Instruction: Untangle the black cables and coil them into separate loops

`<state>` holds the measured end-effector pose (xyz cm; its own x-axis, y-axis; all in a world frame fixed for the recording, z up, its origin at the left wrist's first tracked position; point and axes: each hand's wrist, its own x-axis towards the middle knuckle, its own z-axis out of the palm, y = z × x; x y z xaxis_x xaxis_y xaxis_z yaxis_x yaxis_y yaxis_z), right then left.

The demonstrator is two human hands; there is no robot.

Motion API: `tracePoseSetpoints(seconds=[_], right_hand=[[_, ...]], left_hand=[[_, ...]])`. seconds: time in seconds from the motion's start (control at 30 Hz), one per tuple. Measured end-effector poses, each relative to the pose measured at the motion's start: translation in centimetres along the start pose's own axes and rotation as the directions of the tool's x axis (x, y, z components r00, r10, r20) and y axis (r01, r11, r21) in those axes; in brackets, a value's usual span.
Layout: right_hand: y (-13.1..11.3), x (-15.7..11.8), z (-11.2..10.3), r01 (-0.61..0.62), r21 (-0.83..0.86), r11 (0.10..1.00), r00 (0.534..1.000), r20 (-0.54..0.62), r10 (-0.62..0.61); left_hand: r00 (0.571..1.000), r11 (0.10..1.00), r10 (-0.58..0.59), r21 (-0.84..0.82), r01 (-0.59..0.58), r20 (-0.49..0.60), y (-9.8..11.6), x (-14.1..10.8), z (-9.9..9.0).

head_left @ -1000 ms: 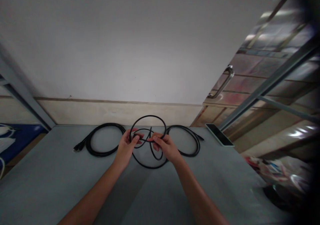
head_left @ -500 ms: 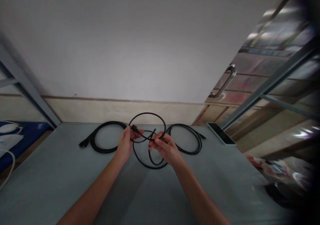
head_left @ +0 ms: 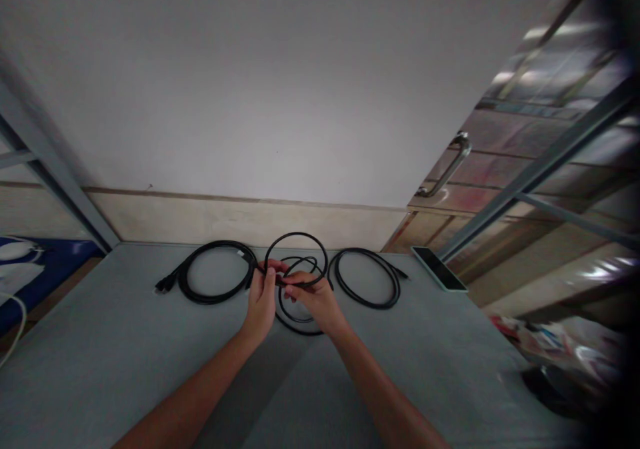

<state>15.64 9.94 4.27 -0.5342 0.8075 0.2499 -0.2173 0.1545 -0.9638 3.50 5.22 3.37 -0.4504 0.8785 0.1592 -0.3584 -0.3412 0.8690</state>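
Between my hands is a black cable (head_left: 297, 234), one loop of it raised above the table and the rest lying in loose loops below. My left hand (head_left: 261, 299) is closed around the cable at the loop's left side. The fingers of my right hand (head_left: 316, 302) pinch it close beside, lower on the loop. The cable's end is hidden behind my fingers. To the left of my hands lies a coiled black cable (head_left: 184, 282) with plugs at its outer end. Another coiled black cable (head_left: 367, 304) rests to the right.
A phone (head_left: 440, 269) lies at the right back of the grey table (head_left: 125, 342). Metal posts (head_left: 60, 169) rise at both sides, and a white wall (head_left: 280, 102) stands behind. A door handle (head_left: 453, 166) is at the right. A blue surface (head_left: 70, 269) adjoins at the left.
My hands have come closer together, the left shifting right and the right shifting left. The raised loop has become smaller, and the plug end that showed by my left hand is now hidden.
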Motion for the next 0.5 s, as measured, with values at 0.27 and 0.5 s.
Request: tracePoseSetpoints(seconds=[0.27,0.5], right_hand=[[-1.5,0.4,-2.1,0.06,-0.214,0.975,0.962,-0.246,-0.114],[0.3,1.1,-3.7,0.204,-0.532,0.822,0.897,-0.235,-0.374]], left_hand=[[0.984,0.962,0.177,0.214,-0.167,-0.028,1.9,2.5,-1.7],[0.993,0.996,0.055,-0.071,-0.048,0.101,2.2,3.1,-1.7]])
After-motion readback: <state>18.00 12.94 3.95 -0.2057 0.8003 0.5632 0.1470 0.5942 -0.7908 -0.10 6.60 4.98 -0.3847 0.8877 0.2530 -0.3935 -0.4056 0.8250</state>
